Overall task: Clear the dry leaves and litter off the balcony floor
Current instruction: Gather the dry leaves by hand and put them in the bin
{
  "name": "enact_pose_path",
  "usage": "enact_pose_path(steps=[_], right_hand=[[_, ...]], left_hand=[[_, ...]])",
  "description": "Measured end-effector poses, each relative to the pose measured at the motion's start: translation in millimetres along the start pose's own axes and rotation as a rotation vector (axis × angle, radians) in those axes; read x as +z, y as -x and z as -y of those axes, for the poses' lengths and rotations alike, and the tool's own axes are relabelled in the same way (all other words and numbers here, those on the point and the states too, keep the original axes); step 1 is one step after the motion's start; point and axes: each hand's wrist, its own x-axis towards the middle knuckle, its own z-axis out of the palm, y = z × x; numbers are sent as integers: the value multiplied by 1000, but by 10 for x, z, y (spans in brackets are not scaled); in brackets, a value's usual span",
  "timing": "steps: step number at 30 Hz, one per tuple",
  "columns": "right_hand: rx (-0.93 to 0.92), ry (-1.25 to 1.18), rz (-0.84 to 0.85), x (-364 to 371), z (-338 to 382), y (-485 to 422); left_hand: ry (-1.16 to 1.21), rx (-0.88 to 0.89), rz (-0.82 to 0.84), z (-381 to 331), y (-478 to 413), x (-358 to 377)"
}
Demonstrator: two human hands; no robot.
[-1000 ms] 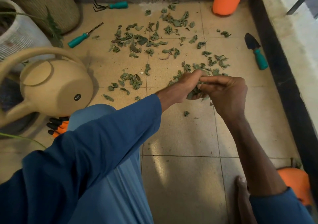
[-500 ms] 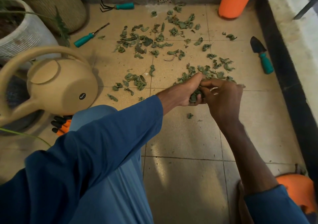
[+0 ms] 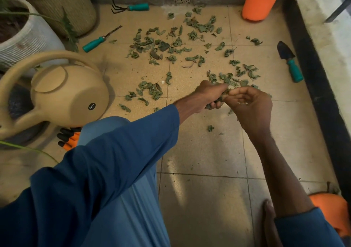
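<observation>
Dry green leaves [image 3: 159, 45] lie scattered over the tan floor tiles [image 3: 209, 155], thickest toward the back wall. My left hand [image 3: 206, 96] grips a bunch of gathered leaves [image 3: 214, 104] just above the floor. My right hand [image 3: 250, 106] is beside it with curled fingers, and its thumb and fingertips pinch the leaves at the top of that bunch. A patch of leaves [image 3: 231, 79] lies right behind both hands. One small leaf [image 3: 210, 128] sits alone on the tile nearer to me.
A tan watering can [image 3: 70, 95], a white pot [image 3: 28, 38] and a woven basket [image 3: 62, 3] crowd the left. Teal-handled rake [image 3: 131, 7], weeder [image 3: 95, 42] and trowel [image 3: 290, 62] lie about. An orange container [image 3: 260, 0] stands at the back; a black kerb [image 3: 313, 76] runs along the right.
My right hand has loosened and drawn slightly right, now touching the bunch only with its fingertips. My left hand still grips the leaves.
</observation>
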Motion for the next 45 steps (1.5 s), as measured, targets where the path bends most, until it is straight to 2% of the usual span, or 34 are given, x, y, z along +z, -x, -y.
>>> enact_pose_path(steps=[2, 4, 6, 9, 10, 12, 15, 17, 19, 22, 28, 30, 32, 36, 38, 45], right_hand=[[202, -320, 46, -9, -84, -6], [350, -408, 68, 26, -243, 5], [376, -192, 103, 131, -476, 17], [162, 364, 256, 380, -800, 71], [90, 483, 325, 483, -903, 102], [21, 620, 422, 688, -1043, 182], [-109, 805, 462, 900, -1182, 277], [-140, 846, 485, 946, -1216, 280], [-104, 806, 480, 936, -1236, 248], [52, 581, 407, 775, -1107, 153], [304, -122, 8, 287, -563, -121], [302, -241, -71, 240, -404, -236], [254, -243, -81, 265, -245, -326], [103, 23, -65, 454, -51, -336], [58, 70, -77, 521, 13, -326], [17, 155, 17, 580, 213, -456]], left_hand=[[-69, 24, -39, 8, -20, -37], [-106, 33, -61, 23, -30, -69], [-135, 37, -77, 44, -25, -91], [-160, 42, -86, 76, -39, -124], [-163, 43, -82, 85, -40, -134], [-168, 41, -74, 94, -33, -147], [-148, 34, -55, 94, -26, -152], [-136, 27, -42, 88, -18, -159], [-126, 22, -35, 83, -12, -171], [-125, 22, -37, 87, -13, -197], [-98, 6, -119, 150, -71, -226], [-90, 0, -137, 163, -78, -227], [-51, -7, -137, 143, -71, -220], [69, -37, -172, 74, -58, -210], [85, -42, -216, 66, -59, -223], [155, -31, -288, -9, -77, -348]])
